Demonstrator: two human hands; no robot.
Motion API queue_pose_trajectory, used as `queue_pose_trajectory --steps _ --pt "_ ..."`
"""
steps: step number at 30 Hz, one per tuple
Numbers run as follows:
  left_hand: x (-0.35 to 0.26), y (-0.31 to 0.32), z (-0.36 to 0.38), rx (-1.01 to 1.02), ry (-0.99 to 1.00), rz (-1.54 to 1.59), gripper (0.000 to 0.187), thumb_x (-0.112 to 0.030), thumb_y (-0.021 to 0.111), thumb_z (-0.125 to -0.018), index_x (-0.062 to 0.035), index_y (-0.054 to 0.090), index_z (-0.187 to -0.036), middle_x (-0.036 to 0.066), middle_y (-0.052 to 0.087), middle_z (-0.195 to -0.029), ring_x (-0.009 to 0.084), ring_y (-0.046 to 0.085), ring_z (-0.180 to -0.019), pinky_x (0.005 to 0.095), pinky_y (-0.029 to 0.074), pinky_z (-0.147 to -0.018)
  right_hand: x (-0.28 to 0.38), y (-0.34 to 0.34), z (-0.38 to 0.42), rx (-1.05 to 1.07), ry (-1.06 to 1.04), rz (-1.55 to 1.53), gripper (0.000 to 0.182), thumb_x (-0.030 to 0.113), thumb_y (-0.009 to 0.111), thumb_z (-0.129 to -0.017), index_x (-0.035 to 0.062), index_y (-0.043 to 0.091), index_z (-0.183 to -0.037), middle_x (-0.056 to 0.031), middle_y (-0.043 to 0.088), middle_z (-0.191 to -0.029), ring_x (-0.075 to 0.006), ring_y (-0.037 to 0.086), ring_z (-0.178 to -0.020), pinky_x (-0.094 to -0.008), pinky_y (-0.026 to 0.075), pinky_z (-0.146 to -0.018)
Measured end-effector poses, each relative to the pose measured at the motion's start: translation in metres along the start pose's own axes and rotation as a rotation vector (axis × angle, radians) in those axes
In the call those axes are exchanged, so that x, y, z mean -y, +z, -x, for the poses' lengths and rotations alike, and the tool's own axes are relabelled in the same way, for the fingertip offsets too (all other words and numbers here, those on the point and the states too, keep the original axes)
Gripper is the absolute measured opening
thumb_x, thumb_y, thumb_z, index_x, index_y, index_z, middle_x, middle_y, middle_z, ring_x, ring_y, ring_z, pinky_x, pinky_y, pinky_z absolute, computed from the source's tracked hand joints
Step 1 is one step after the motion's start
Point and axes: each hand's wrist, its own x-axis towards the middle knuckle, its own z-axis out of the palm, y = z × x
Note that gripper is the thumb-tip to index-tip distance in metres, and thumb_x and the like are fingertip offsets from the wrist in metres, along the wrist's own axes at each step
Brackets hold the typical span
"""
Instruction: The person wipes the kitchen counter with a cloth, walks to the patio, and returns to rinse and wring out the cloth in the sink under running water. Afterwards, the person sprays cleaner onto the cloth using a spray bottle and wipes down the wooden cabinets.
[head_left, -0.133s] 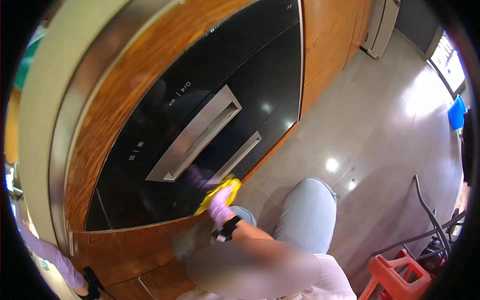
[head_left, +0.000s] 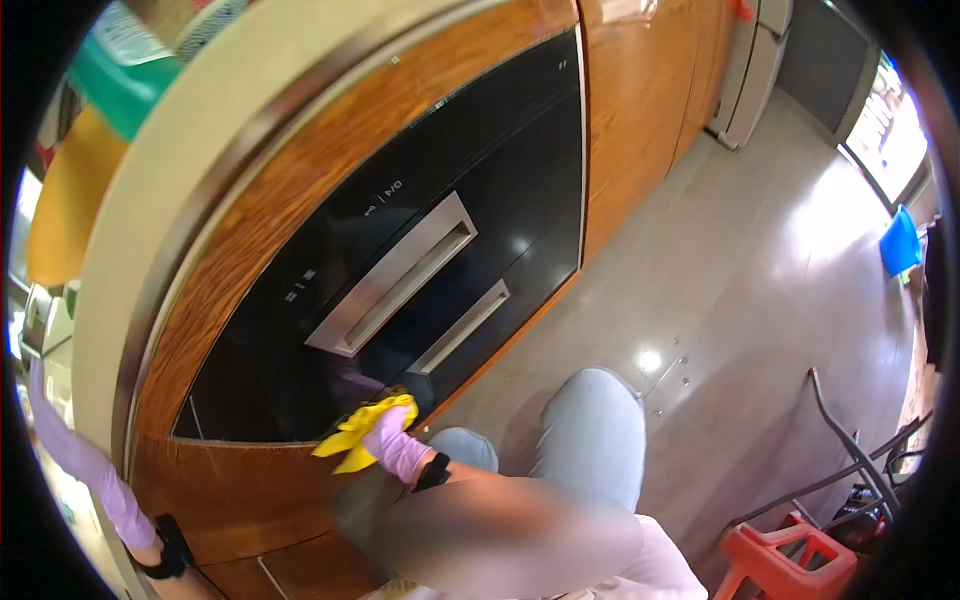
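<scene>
My right hand [head_left: 392,442], in a thin purple glove, is closed around a crumpled yellow cloth [head_left: 352,430]. The cloth lies against the lower corner of a glossy black appliance front [head_left: 270,385], and part of it hangs over the wooden frame. Above the cloth are a wide silver recessed handle [head_left: 395,275] and a narrower one [head_left: 460,328]. At the far left edge, my left hand [head_left: 80,460], also gloved in purple, reaches along the counter [head_left: 120,290] with its fingers seemingly stretched out, though the lens edge distorts them.
Green [head_left: 125,85] and yellow [head_left: 70,200] containers stand on the counter. Wooden cabinet panels [head_left: 640,130] surround the appliance. A red stool [head_left: 790,560] and dark metal bars [head_left: 850,455] are at lower right. A blue bucket [head_left: 900,243] stands farther off on the grey tiled floor [head_left: 720,270].
My right hand and the yellow cloth have moved left and down, toward the appliance's lower corner. The view has shifted, bringing more of the counter's containers into sight.
</scene>
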Motion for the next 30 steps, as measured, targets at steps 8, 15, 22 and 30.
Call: queue_pose_trajectory --steps 8,15,22,30 --pt "-0.049 0.01 0.02 -0.052 -0.136 -0.182 0.033 -0.013 0.034 -0.096 -0.0012 0.059 -0.115 0.01 0.057 -0.122 0.0241 0.048 -0.118 0.0318 0.032 -0.101 0.028 0.075 0.238 0.478 0.218 0.152 0.046 0.041 0.026 -0.098 0.0094 0.043 -0.127 -0.0099 0.05 -0.129 -0.029 0.05 -0.116 -0.0439 0.037 -0.101" --pt "-0.045 0.017 0.029 -0.034 -0.167 -0.319 0.032 -0.024 0.036 -0.097 -0.0151 0.055 -0.122 0.0 0.053 -0.127 0.0222 0.041 -0.125 0.0403 0.021 -0.107 0.072 0.134 0.316 1.29 -0.811 0.572 0.041 0.034 0.042 -0.095 0.0069 0.039 -0.126 -0.0115 0.054 -0.108 -0.0272 0.056 -0.101 -0.0421 0.046 -0.09" --pt "-0.051 0.017 0.028 -0.046 -0.235 -0.267 0.034 -0.027 0.034 -0.097 -0.015 0.054 -0.122 0.0 0.052 -0.129 0.0215 0.039 -0.126 0.0408 0.019 -0.108 0.005 0.236 0.363 1.571 -2.468 1.712 0.052 0.031 0.063 -0.077 0.0123 0.05 -0.124 -0.0199 0.041 -0.129 -0.0427 0.037 -0.12 -0.054 0.026 -0.101" --pt "-0.05 0.019 0.029 -0.05 -0.198 -0.326 0.032 -0.021 0.035 -0.097 -0.0109 0.054 -0.121 0.003 0.053 -0.126 0.0227 0.041 -0.124 0.037 0.025 -0.106 0.148 0.295 0.348 1.233 -2.772 1.587 0.069 0.023 0.068 -0.069 0.0045 0.042 -0.13 -0.0189 0.042 -0.132 -0.0423 0.04 -0.12 -0.0501 0.031 -0.102"
